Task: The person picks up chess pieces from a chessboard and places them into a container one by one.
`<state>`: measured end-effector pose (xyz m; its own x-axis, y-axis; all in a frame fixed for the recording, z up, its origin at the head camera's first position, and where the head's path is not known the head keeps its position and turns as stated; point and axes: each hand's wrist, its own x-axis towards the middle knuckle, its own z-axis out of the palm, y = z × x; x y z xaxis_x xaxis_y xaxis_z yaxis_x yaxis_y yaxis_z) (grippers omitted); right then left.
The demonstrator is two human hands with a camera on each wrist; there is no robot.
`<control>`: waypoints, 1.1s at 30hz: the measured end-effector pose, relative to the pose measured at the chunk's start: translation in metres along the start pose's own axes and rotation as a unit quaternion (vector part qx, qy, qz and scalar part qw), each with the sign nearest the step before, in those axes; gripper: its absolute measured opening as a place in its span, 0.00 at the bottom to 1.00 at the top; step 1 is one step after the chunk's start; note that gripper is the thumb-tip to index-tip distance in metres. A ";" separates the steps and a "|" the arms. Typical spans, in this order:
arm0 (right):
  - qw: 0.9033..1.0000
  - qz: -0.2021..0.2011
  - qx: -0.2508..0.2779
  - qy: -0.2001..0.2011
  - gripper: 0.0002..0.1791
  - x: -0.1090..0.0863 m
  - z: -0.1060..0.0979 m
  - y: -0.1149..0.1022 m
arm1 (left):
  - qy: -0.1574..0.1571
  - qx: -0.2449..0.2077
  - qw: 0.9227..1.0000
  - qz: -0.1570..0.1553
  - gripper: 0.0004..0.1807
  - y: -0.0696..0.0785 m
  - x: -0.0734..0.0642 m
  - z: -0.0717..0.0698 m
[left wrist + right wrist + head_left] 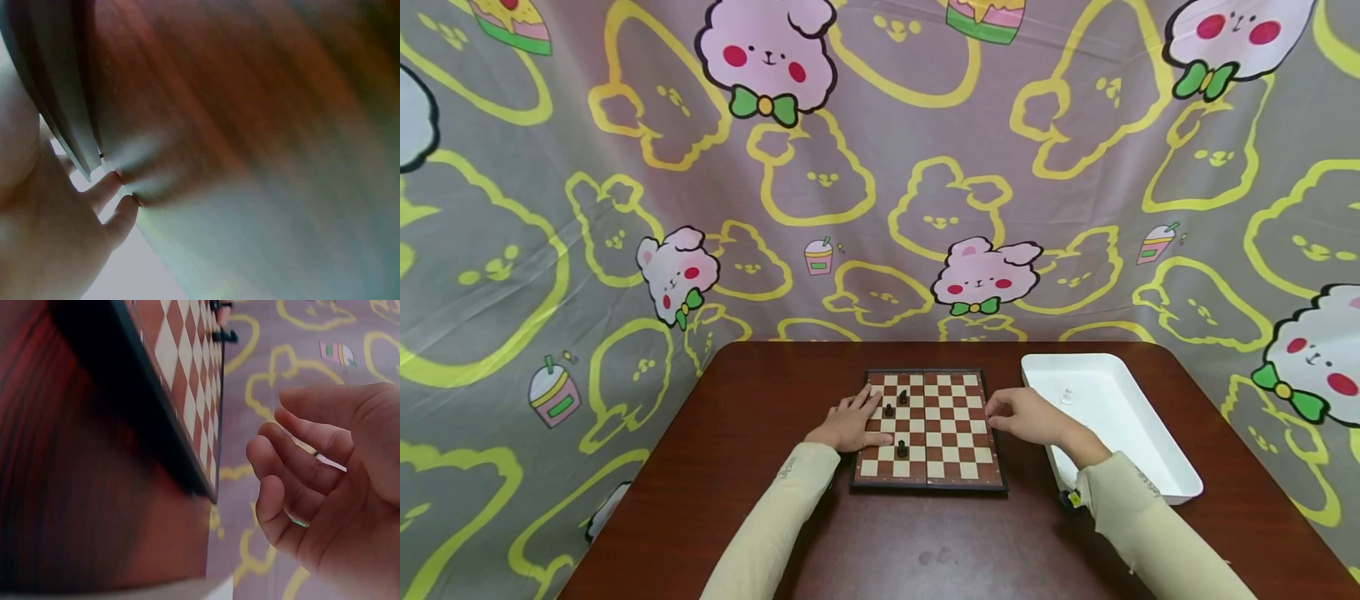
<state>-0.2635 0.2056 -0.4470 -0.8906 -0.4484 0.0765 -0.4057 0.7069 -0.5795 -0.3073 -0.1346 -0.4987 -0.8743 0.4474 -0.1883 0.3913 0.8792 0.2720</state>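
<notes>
A brown-and-cream chessboard lies flat on the table. Three black chess pieces stand on its left half: one near the back, one beside it, and another closer to the front. My left hand rests over the board's left edge with fingers spread and thumb reaching onto the squares; the left wrist view shows fingers beside the dark board edge. At the right edge is my right hand, its fingers loosely bent and holding nothing in the right wrist view.
A white tray stands right of the board, partly behind the right forearm, with a small pale piece in it. The dark wooden table ends at a patterned cloth at the back and sides.
</notes>
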 end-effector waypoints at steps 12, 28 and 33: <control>0.999 -0.032 0.004 -0.043 0.04 0.023 0.033 -0.030 | 0.000 0.009 1.000 0.000 0.51 -0.002 0.002 0.002; 0.994 -0.069 0.018 -0.089 0.05 0.045 0.072 -0.056 | -0.006 0.012 1.000 -0.010 0.50 0.002 0.000 0.000; 0.993 -0.072 0.004 -0.088 0.05 0.050 0.076 -0.064 | -0.004 0.012 1.000 -0.009 0.51 0.001 0.000 0.000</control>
<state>-0.2661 0.0966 -0.4680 -0.7731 -0.6341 0.0156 -0.5242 0.6248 -0.5787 -0.3067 -0.1334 -0.4980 -0.8791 0.4322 -0.2011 0.3819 0.8910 0.2453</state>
